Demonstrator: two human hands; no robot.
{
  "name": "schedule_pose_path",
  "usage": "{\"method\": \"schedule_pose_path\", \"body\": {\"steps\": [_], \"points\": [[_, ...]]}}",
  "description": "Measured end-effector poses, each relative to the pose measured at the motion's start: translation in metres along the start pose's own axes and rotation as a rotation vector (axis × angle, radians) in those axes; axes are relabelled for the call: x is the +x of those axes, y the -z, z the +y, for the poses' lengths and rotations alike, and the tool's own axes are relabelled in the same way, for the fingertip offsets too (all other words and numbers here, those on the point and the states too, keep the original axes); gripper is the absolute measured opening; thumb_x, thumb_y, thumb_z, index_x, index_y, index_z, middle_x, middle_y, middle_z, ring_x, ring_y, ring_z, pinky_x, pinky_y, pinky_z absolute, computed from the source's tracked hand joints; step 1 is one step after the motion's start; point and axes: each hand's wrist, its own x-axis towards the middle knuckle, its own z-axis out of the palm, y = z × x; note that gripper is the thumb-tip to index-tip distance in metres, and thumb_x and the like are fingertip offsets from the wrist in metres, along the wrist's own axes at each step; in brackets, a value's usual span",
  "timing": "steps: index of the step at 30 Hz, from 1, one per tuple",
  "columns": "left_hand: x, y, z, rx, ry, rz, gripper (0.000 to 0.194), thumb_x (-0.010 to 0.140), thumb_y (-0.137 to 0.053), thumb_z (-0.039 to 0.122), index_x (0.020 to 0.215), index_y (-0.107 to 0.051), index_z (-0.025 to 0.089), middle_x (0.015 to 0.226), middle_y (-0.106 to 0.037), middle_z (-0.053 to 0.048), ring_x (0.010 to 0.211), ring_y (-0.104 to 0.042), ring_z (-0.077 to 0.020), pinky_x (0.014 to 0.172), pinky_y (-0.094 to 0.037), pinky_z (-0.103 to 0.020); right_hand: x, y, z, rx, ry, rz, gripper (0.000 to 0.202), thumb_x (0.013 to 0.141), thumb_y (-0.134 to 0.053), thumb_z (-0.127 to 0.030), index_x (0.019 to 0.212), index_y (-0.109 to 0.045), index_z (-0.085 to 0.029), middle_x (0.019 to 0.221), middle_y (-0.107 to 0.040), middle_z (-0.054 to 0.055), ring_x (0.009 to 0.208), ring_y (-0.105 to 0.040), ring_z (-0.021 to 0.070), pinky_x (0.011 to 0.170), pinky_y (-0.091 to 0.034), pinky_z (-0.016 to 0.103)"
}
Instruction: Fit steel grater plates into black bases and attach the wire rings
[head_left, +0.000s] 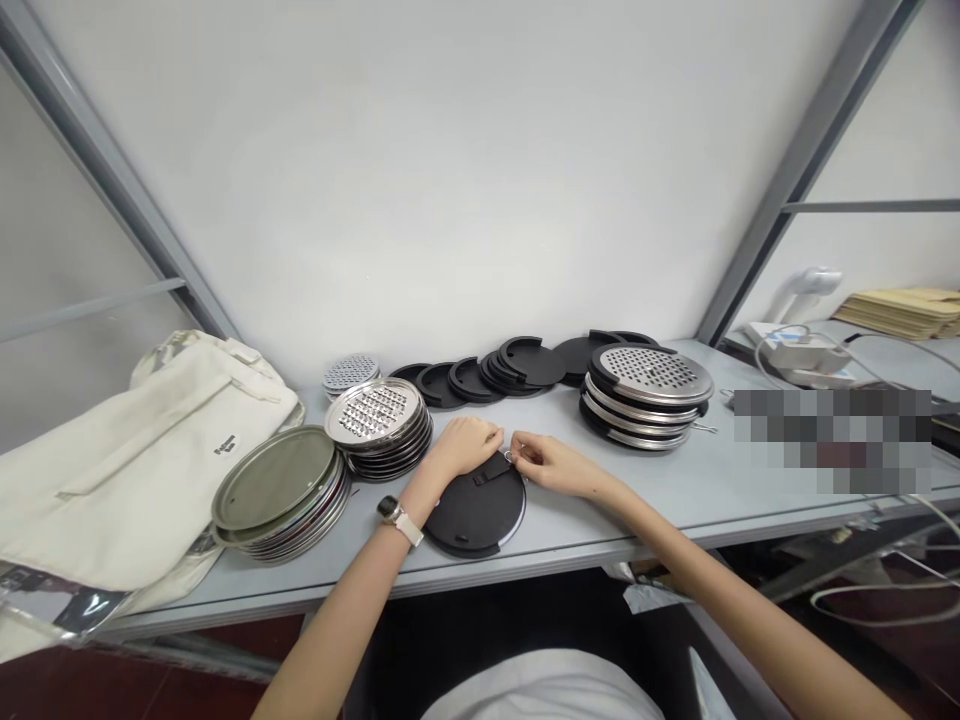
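Observation:
A flat black round disc [476,510] lies on the bench top near its front edge, with a strip-like clip and a small slot on its face. My left hand [469,443] is closed over the disc's far edge, a watch on its wrist. At the disc's upper right, my right hand [546,462] pinches a small metal wire ring [509,456]. Behind the left hand stands a stack of round metal grater plates [375,412]. Beside it is a pile of round plates with an olive-green one [277,480] on top.
Black rimmed discs [529,362] lie in an overlapping row along the wall. To the right stands a stack of graters in black holders [651,375]. A cream bag [150,450] covers the left end. A white device [799,350] with cables and brown envelopes [904,312] are far right.

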Motion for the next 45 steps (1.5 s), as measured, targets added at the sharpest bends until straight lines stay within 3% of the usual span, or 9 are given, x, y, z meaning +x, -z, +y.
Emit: {"method": "schedule_pose_path", "body": {"steps": [8,27,39,45], "points": [[0.0,0.001,0.001,-0.012,-0.003,0.0,0.041,0.096,-0.037,0.033,0.078,-0.069,0.015,0.076,-0.069,-0.009,0.07,-0.062,-0.0188,0.067,-0.038,-0.026,-0.005,-0.003,0.007,0.29,0.005,0.024,0.024,0.09,-0.047,-0.039,0.077,-0.044,-0.019,0.055,-0.036,-0.008,0.052,-0.033,0.0088,0.051,-0.027,0.021],[0.007,0.004,-0.004,-0.084,0.004,-0.05,0.038,0.096,-0.037,0.03,0.077,-0.067,0.017,0.079,-0.07,-0.008,0.073,-0.065,-0.0206,0.066,-0.04,-0.028,0.008,0.004,0.002,0.498,-0.196,-0.122,0.035,0.093,-0.045,-0.049,0.075,-0.04,-0.02,0.055,-0.04,-0.008,0.049,-0.039,0.0081,0.05,-0.029,0.021],[0.01,0.001,-0.008,-0.191,0.046,-0.11,0.032,0.096,-0.036,0.026,0.079,-0.063,0.018,0.074,-0.068,-0.005,0.068,-0.064,-0.0199,0.06,-0.039,-0.028,0.011,0.012,-0.007,0.36,-0.293,-0.119,0.034,0.095,-0.04,-0.046,0.073,-0.041,-0.02,0.062,-0.045,-0.004,0.058,-0.04,0.0112,0.054,-0.031,0.023],[0.012,0.002,-0.007,-0.214,0.056,-0.143,0.032,0.096,-0.035,0.026,0.076,-0.06,0.018,0.073,-0.066,-0.003,0.068,-0.063,-0.0195,0.06,-0.038,-0.028,0.011,0.011,-0.005,0.356,-0.307,-0.146,0.035,0.096,-0.038,-0.045,0.072,-0.036,-0.021,0.061,-0.038,-0.006,0.057,-0.036,0.0103,0.054,-0.028,0.023]]}}
